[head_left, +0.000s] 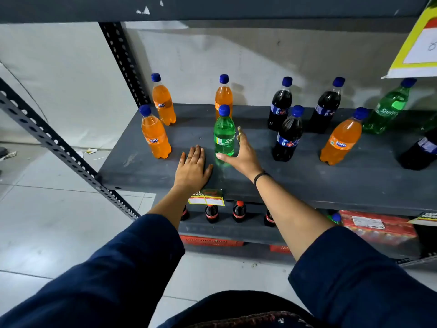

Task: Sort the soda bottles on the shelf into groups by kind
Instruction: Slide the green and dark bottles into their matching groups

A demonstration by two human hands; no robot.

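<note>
Reaching mid-frame, the right hand [238,153] curls open around the upright Sprite [224,136], thumb touching; left hand [192,168] lies flat.

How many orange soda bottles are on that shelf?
4. Two at the left, one at the back behind the green bottle, one toward the right. More may be hidden off-frame.

The dark bottle [419,152] right of the Fanta bottle [340,138] is cut off. Behind that Fanta bottle, the yellow sign [418,39] runs out of frame, its writing unreadable.
</note>
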